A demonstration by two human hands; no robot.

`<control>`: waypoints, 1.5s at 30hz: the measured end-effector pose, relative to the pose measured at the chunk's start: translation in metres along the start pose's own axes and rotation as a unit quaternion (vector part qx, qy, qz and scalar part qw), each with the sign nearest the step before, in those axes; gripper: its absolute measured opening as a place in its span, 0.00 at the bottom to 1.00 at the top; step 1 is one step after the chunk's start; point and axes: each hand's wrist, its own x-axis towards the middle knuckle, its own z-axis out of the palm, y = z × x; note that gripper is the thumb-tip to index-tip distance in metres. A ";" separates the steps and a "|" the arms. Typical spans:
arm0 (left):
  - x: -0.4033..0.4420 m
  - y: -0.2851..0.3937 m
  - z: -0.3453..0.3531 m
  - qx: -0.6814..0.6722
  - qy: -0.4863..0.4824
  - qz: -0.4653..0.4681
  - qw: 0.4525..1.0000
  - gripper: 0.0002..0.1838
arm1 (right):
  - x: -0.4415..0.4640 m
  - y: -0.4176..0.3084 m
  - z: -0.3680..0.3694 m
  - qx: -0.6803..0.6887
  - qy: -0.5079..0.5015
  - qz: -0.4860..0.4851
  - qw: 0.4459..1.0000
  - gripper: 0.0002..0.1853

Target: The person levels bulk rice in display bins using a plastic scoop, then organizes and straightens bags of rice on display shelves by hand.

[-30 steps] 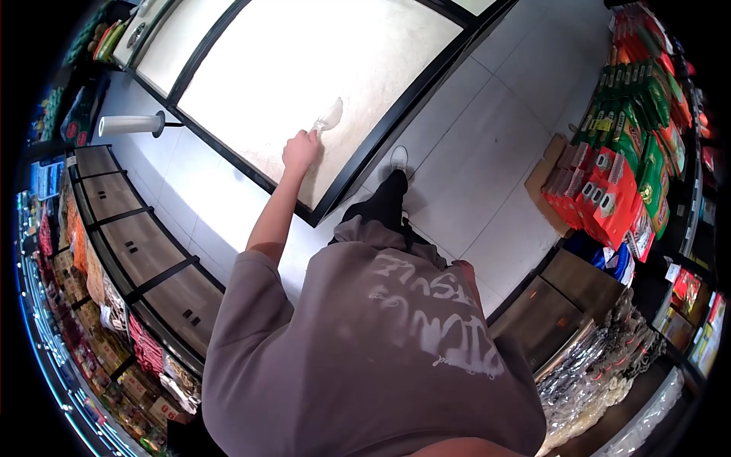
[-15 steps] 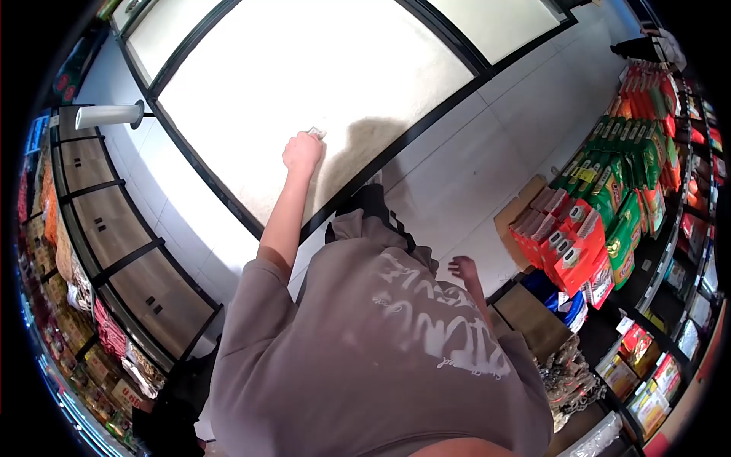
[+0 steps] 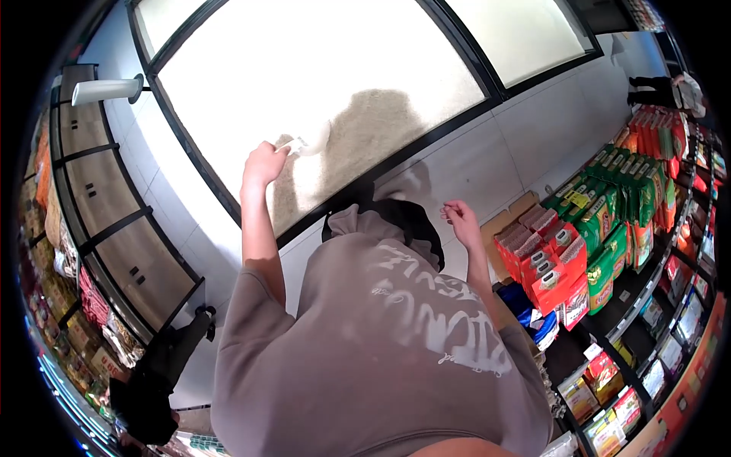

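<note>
Left of upper centre, the left hand's (image 3: 264, 165) fingers clamp a translucent scoop (image 3: 312, 143) over the black-framed bin (image 3: 449, 128); the right hand's (image 3: 462, 222) fingers are slightly apart.

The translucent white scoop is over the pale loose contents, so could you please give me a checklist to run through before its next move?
1. Left hand gripping the translucent white scoop by its handle: ok.
2. Scoop within the edges of the black-framed bin, over the pale loose contents: ok.
3. Scoop loaded: cannot tell; glare and its pale colour hide this.
4. Right hand free: ok, it looks empty.
5. Right hand at the bin to help: not ok; it is out to the side, near the red packages.
6. Other people away from the scoop: ok, the two in view are well off.
</note>
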 end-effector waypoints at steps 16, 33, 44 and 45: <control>-0.091 0.084 -0.058 0.031 0.195 -0.051 0.979 0.21 | -0.016 0.161 -0.130 0.074 0.068 0.295 0.950 0.17; 0.003 0.167 -0.003 0.031 0.342 0.176 0.923 0.20 | 0.013 0.192 -0.179 0.034 0.005 0.137 0.990 0.16; 0.036 0.193 0.049 -0.060 0.368 0.243 0.895 0.16 | 0.013 0.167 -0.210 0.053 0.039 0.231 0.971 0.16; 0.030 0.201 0.048 -0.091 0.362 0.254 0.892 0.16 | 0.021 0.173 -0.211 0.070 0.037 0.224 0.971 0.16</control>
